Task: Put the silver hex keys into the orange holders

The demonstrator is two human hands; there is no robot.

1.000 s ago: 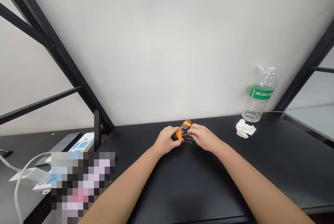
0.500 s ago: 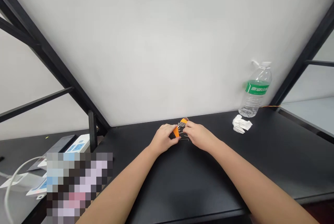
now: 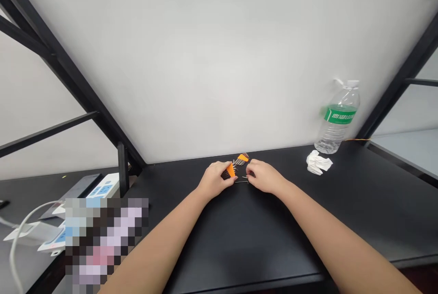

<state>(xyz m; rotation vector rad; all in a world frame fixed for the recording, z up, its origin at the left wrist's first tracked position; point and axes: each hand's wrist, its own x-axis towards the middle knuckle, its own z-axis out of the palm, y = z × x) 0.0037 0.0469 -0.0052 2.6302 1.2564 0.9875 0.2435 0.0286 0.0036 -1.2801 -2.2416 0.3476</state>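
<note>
Our left hand (image 3: pixel 214 181) pinches an orange holder (image 3: pixel 232 170) at mid-frame; we should keep it steady. Our right hand (image 3: pixel 263 176) is narrow beside a thin rod (image 3: pixel 244 177), grip unclear. Just above, another holder (image 3: pixel 243 158) lies on the desk (image 3: pixel 246 239).

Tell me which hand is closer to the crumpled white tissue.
The right hand. It is to the left of the white tissue, apart from it; the left hand is farther left, gripping an orange holder.
</note>
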